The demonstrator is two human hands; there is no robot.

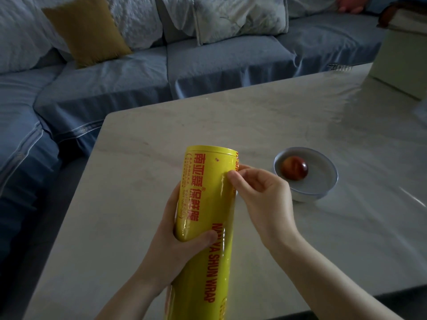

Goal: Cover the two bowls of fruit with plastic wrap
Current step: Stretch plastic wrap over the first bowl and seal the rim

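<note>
A large yellow roll of plastic wrap (205,204) with red lettering stands tilted over the near part of the table. My left hand (182,241) grips the roll around its middle from the left. Fingertips of my right hand (256,195) pinch at the loose film edge on the roll's right side, near the top. To the right, a small grey bowl (323,181) sits on the pale marble table (300,125). It holds one red fruit (295,168), and a shiny film seems to lie across its top. Only one bowl is in view.
A blue sofa (208,65) with a yellow cushion (87,31) and pale pillows runs behind and left of the table. A pale green box (402,63) stands at the table's far right corner, with books stacked on top. The table's near edge lies at the lower right.
</note>
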